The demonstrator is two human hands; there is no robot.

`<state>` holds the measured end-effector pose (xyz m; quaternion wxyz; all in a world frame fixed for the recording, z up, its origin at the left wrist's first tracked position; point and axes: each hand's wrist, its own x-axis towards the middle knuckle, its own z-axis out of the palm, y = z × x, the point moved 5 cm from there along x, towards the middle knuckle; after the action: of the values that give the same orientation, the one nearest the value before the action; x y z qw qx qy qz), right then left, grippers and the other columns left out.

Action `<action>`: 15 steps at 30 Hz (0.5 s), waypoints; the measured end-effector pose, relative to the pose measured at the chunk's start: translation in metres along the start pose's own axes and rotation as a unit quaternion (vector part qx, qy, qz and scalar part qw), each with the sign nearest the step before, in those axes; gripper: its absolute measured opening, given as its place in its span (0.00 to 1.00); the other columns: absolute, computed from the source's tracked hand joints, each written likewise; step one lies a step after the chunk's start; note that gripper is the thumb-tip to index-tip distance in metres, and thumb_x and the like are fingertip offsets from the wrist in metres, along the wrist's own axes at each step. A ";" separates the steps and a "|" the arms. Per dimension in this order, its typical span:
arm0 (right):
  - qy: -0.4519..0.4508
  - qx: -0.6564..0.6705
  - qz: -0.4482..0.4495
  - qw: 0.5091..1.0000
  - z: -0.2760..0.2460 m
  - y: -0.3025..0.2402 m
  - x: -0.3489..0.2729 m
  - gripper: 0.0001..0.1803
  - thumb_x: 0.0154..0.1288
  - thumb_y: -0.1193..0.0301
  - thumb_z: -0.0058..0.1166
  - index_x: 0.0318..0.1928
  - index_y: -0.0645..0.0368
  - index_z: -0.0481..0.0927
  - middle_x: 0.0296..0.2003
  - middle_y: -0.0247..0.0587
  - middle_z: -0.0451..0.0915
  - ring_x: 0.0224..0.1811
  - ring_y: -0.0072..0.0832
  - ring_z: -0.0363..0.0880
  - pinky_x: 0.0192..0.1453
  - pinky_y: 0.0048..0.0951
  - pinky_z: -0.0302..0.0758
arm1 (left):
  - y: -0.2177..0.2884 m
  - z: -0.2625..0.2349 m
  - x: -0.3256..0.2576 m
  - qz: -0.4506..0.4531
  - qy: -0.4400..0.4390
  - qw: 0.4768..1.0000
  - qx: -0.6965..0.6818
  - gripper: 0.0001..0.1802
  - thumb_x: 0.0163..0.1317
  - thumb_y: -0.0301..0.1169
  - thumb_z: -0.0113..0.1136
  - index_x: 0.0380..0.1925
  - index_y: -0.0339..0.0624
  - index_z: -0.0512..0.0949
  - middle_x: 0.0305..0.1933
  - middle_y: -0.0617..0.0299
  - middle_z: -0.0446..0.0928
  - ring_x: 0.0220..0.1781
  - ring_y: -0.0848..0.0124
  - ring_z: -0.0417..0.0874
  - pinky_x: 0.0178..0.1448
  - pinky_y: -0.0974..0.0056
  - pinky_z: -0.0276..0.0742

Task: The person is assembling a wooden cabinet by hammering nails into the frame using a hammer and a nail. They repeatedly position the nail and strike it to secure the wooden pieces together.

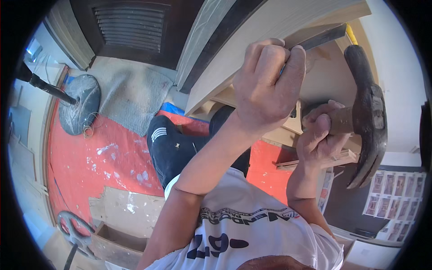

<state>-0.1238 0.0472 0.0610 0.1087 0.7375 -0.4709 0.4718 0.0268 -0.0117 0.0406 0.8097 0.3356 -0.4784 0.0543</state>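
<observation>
My left hand [270,85] is closed in a fist, raised in front of a pale wooden frame. From it sticks out a flat grey blade that looks like a chisel [325,38]; its handle is hidden by the fingers, with only a speck of blue showing between them. The blade's far end reaches the wood beside a narrow yellow piece [351,34]. Lower and to the right, my right hand [321,130] grips a claw hammer [370,121] by its wooden handle, close under the dark, worn metal head. The hammer's claw points down and its face up.
A dark louvred door [130,27] stands at the far left. Red sheeting [117,153] with white splatters covers the floor, with a grey mat [137,96] on it. A round stand base [80,105] and an open wooden box [119,240] are on the left; printed sheets [396,193] hang right.
</observation>
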 end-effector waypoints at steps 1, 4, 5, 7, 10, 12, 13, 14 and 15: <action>-0.010 -0.062 -0.011 0.998 0.001 -0.005 0.005 0.20 0.76 0.61 0.45 0.55 0.65 0.65 0.32 0.41 0.76 0.25 0.21 0.72 0.31 0.23 0.71 | 0.000 0.000 0.001 0.004 0.003 1.000 0.002 0.12 0.47 0.17 0.70 0.35 0.36 0.84 0.30 0.60 0.74 0.34 0.60 0.80 0.37 0.62 0.76; -0.034 -0.161 -0.041 0.986 0.006 -0.010 0.009 0.18 0.77 0.61 0.42 0.52 0.66 0.67 0.28 0.39 0.75 0.23 0.20 0.69 0.29 0.22 0.68 | 0.000 -0.001 0.002 0.015 -0.002 1.000 0.008 0.12 0.47 0.17 0.70 0.34 0.35 0.84 0.29 0.60 0.74 0.34 0.61 0.80 0.36 0.62 0.75; -0.034 -0.169 -0.045 0.984 0.008 -0.010 0.008 0.18 0.77 0.61 0.42 0.52 0.66 0.67 0.27 0.38 0.74 0.23 0.20 0.69 0.28 0.22 0.67 | 0.000 -0.001 0.002 0.019 -0.006 1.000 0.010 0.12 0.47 0.17 0.70 0.34 0.35 0.84 0.29 0.60 0.74 0.34 0.61 0.80 0.36 0.63 0.75; -0.032 -0.182 -0.054 0.981 0.006 -0.010 0.008 0.18 0.77 0.61 0.42 0.51 0.66 0.68 0.26 0.37 0.74 0.22 0.20 0.69 0.28 0.23 0.67 | 0.000 -0.002 0.003 0.013 -0.010 1.000 0.009 0.12 0.47 0.17 0.70 0.34 0.34 0.84 0.29 0.59 0.74 0.34 0.61 0.80 0.36 0.62 0.75; -0.015 -0.114 -0.056 0.992 0.003 -0.005 0.005 0.17 0.77 0.60 0.43 0.48 0.65 0.69 0.25 0.36 0.73 0.23 0.20 0.69 0.28 0.23 0.66 | 0.001 -0.003 0.004 0.006 -0.010 1.000 0.003 0.12 0.47 0.17 0.70 0.34 0.34 0.83 0.29 0.59 0.74 0.34 0.61 0.80 0.37 0.62 0.75; -0.012 -0.092 -0.081 0.992 0.002 -0.006 0.006 0.17 0.77 0.61 0.44 0.48 0.65 0.69 0.25 0.36 0.73 0.24 0.20 0.70 0.28 0.23 0.67 | 0.001 -0.003 0.004 0.005 -0.011 1.000 0.000 0.12 0.47 0.17 0.70 0.34 0.34 0.83 0.29 0.59 0.74 0.34 0.61 0.80 0.37 0.62 0.75; -0.016 -0.104 -0.106 0.989 0.003 -0.008 0.008 0.17 0.77 0.61 0.44 0.48 0.66 0.69 0.25 0.36 0.73 0.24 0.20 0.70 0.28 0.22 0.67 | 0.001 -0.002 0.004 0.006 -0.012 1.000 0.000 0.12 0.47 0.17 0.70 0.34 0.34 0.83 0.29 0.59 0.74 0.34 0.61 0.80 0.37 0.62 0.75; -0.022 -0.130 -0.112 0.985 0.003 -0.009 0.009 0.16 0.77 0.62 0.44 0.48 0.66 0.69 0.26 0.36 0.73 0.25 0.20 0.70 0.28 0.22 0.67 | 0.001 -0.002 0.004 0.007 -0.014 1.000 0.000 0.12 0.47 0.17 0.71 0.34 0.34 0.83 0.29 0.59 0.74 0.34 0.61 0.80 0.37 0.62 0.75; -0.027 -0.155 -0.119 0.980 0.005 -0.010 0.010 0.16 0.77 0.63 0.44 0.48 0.66 0.69 0.27 0.36 0.73 0.25 0.20 0.71 0.29 0.22 0.68 | 0.002 -0.002 0.005 0.006 -0.014 1.000 0.005 0.12 0.47 0.17 0.71 0.34 0.34 0.83 0.29 0.59 0.74 0.34 0.61 0.80 0.37 0.62 0.75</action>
<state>-0.1124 0.0439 0.0689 0.2647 0.7749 -0.4496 0.3569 0.0302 -0.0098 0.0444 0.8012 0.3374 -0.4910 0.0566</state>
